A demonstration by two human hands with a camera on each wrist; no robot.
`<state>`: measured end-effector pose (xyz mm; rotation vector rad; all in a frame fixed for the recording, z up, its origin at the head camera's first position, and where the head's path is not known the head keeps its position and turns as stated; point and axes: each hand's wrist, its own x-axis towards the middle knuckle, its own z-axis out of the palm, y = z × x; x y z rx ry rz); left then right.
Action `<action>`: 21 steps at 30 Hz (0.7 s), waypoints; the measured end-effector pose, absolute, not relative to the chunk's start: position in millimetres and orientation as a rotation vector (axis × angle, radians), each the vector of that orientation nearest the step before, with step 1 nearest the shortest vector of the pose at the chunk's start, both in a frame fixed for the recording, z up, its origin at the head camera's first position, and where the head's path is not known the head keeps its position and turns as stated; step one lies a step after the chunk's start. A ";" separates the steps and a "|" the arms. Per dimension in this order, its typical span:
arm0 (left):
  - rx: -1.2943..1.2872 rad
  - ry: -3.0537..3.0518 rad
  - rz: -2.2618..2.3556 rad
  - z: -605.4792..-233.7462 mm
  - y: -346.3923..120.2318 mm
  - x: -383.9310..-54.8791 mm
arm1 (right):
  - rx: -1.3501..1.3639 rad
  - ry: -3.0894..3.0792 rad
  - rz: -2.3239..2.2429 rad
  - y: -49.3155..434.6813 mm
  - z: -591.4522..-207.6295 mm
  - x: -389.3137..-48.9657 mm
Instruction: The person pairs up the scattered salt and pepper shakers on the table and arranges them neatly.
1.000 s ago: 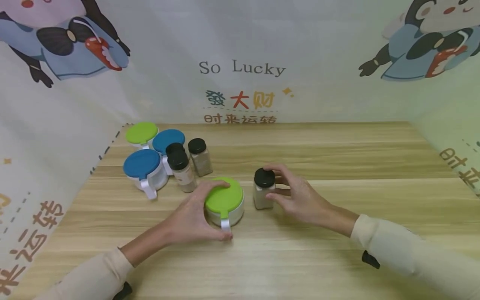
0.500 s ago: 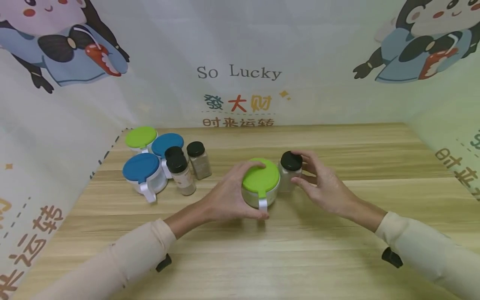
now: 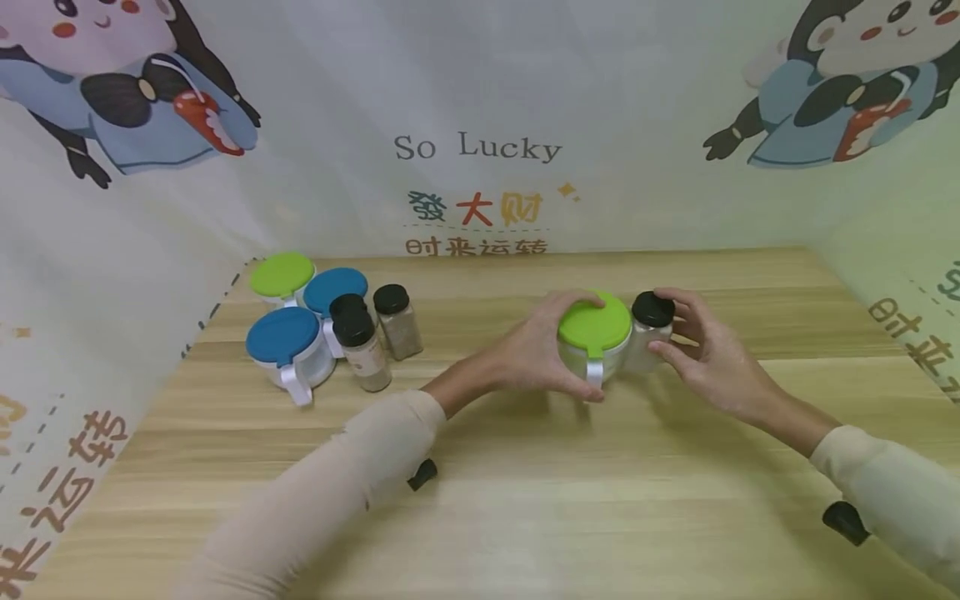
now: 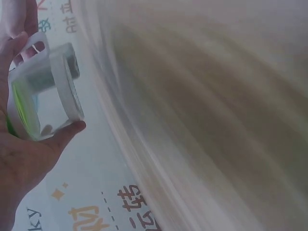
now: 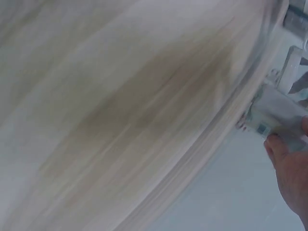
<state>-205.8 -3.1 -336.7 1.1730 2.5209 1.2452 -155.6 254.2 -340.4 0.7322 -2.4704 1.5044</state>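
Observation:
My left hand point(image 3: 536, 346) grips a seasoning jar point(image 3: 595, 325) with a green lid, a clear body and a white handle that points toward me. In the left wrist view, the thumb lies by the base of the jar point(image 4: 67, 91), which shows against the wall cloth. Right beside it, a spice bottle point(image 3: 652, 311) with a black cap stands upright in the grasp of my right hand point(image 3: 708, 354), fingers at the cap and thumb on the side. The right wrist view shows the bottle's clear body point(image 5: 276, 113) near the frame's edge. Jar and bottle are side by side, close over the table.
At the table's point(image 3: 480, 517) left back are a green-lidded jar point(image 3: 282, 273), a blue-lidded jar point(image 3: 336, 288) and another blue-lidded jar point(image 3: 283, 335). Several black-capped spice bottles point(image 3: 367, 354) stand next to them. A printed cloth point(image 3: 480, 75) hangs behind the table.
Both hands have moved right and toward the back, carrying the green-lidded jar and the spice bottle. The gap between the two has closed. The group at the left stays put.

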 end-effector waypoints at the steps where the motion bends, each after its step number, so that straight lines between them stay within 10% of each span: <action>1: 1.179 2.498 1.250 -338.5 3.5 -209.6 | 0.726 -2.473 1.487 259.7 -341.8 -156.2; 21: 1.128 2.363 1.305 -356.2 67.8 -246.1 | 0.619 -2.518 1.402 307.9 -350.5 -173.2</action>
